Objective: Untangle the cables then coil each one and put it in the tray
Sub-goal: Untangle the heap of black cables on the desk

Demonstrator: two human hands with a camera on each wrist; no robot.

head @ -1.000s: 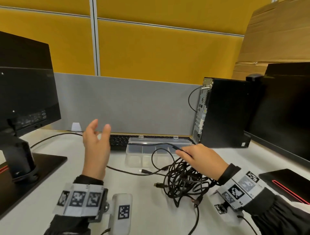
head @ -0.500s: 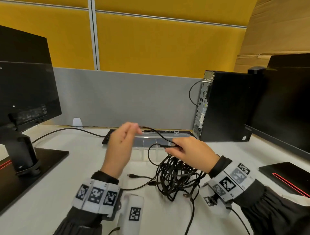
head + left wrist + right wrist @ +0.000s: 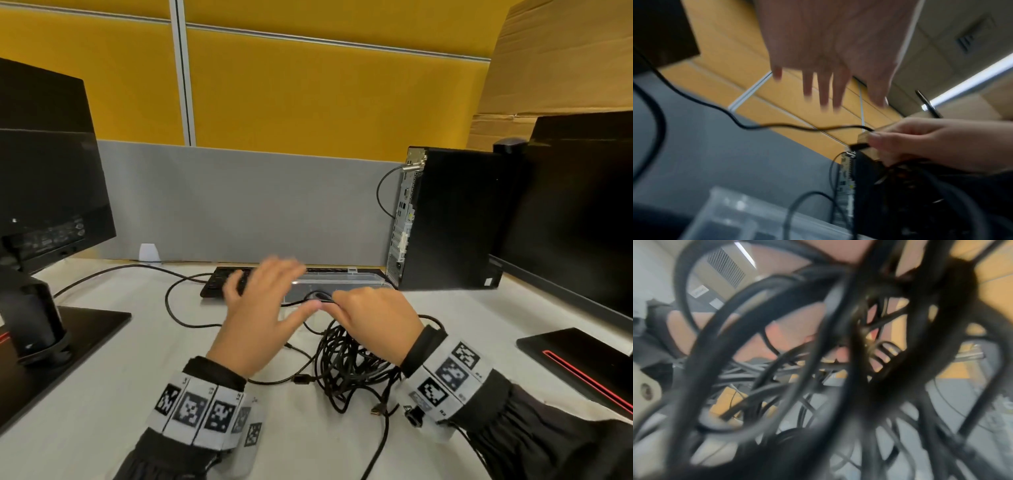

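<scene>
Right hand [image 3: 373,325] pinches a plug [image 3: 859,146] above the tangle [image 3: 352,363]; left hand [image 3: 263,315] fingers spread, empty. Cables look light and floppy, best gripped at plugs

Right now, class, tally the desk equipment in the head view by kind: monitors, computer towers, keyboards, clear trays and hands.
Monitors: 2, left and right
Computer towers: 1
Keyboards: 1
Clear trays: 1
Hands: 2, left hand and right hand
Total: 7
</scene>
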